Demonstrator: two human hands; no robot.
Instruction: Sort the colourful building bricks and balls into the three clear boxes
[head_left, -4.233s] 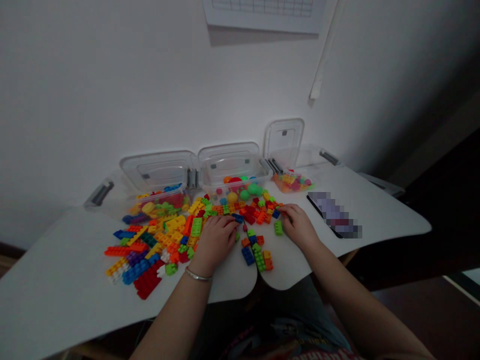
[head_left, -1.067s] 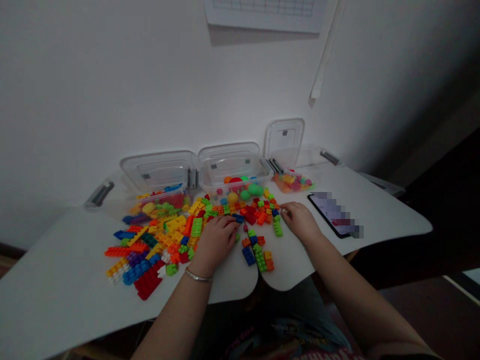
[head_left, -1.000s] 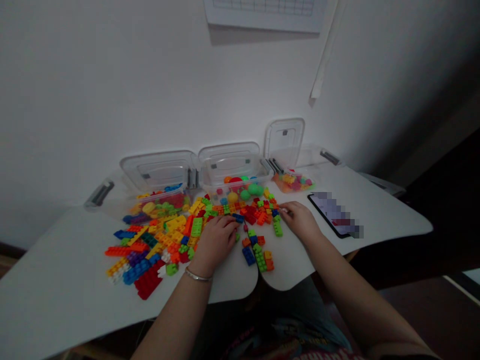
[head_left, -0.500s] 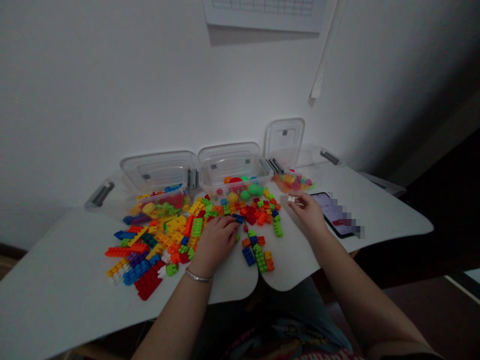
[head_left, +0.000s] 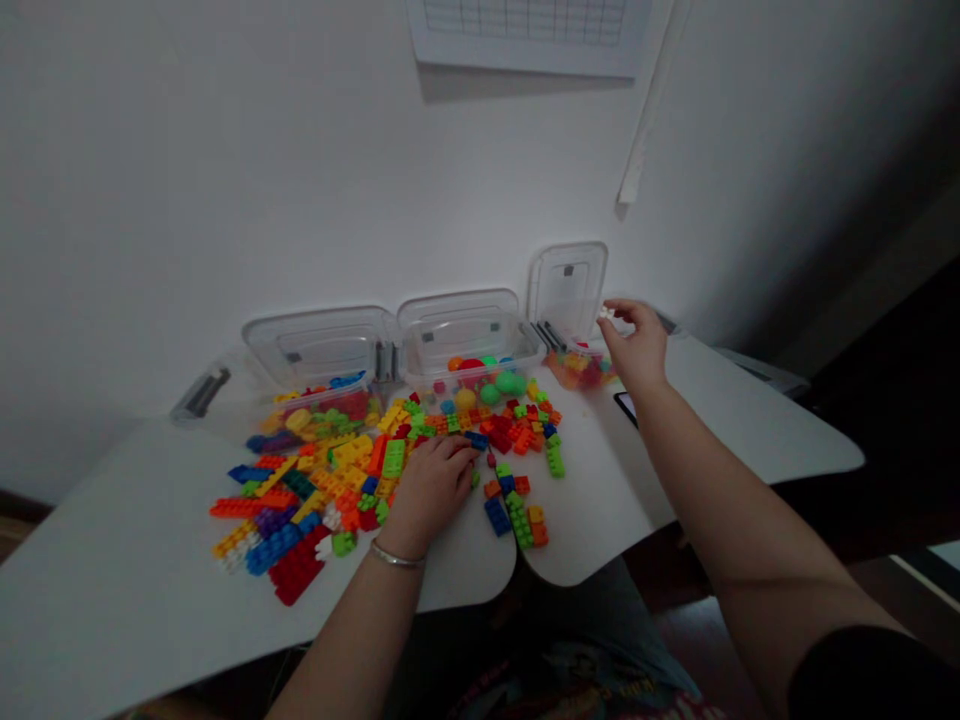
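Note:
My right hand [head_left: 637, 345] is raised over the right-hand clear box [head_left: 581, 370], pinching a small white toy brick [head_left: 606, 313] between thumb and fingertips. That box has its lid [head_left: 568, 285] standing up against the wall and small colourful pieces inside. My left hand [head_left: 436, 485] lies palm down at the right side of a heap of bricks, fingers loosely stretched. Its fingertips are beside a dark blue brick [head_left: 477, 440]; whether they touch it I cannot tell. Whatever is under the palm is hidden.
Two more clear boxes, left [head_left: 315, 405] and middle [head_left: 420, 380], hold coloured pieces and balls. The mixed brick heap [head_left: 330, 480] spreads across the left of the white table [head_left: 150, 560]. Several bricks [head_left: 517, 515] lie near the front edge. A phone [head_left: 625, 408] is mostly behind my right forearm.
My right hand has moved up and away from me with the white brick, from beside the phone to over the right-hand box. My left hand has stayed in place.

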